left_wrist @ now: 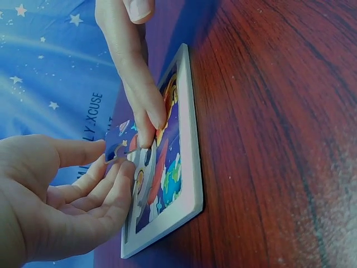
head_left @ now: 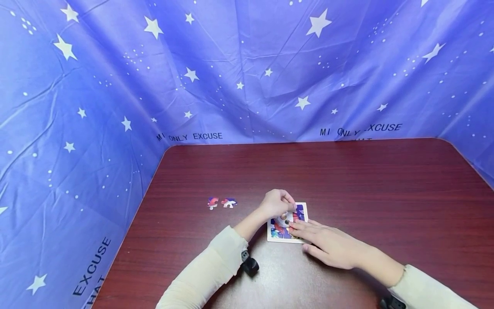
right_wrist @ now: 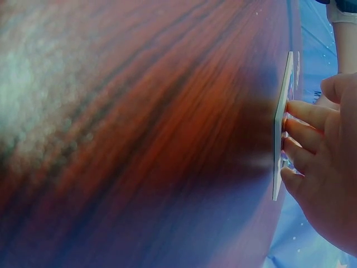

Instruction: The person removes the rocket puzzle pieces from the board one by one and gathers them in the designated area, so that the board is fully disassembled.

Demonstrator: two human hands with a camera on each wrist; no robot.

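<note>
A jigsaw puzzle in a white-rimmed tray (head_left: 285, 241) lies on the table, its picture showing purple space, a planet and an astronaut-like white figure. My left hand (head_left: 276, 204) is over the tray's far left part. In the left wrist view its thumb and fingers pinch a purple puzzle piece (left_wrist: 113, 149) at the puzzle's surface. From the right, my right hand (head_left: 332, 244) reaches over the tray with fingers extended. Its fingertips (left_wrist: 159, 118) touch the pieces in the tray. The left hand covers the tray's upper left in the head view.
Two loose puzzle pieces lie left of the tray, a red and purple one (head_left: 212, 203) and a red, white and purple one (head_left: 229, 203). The dark red wooden table (head_left: 366, 180) is bordered by a blue star-printed curtain (head_left: 247, 77).
</note>
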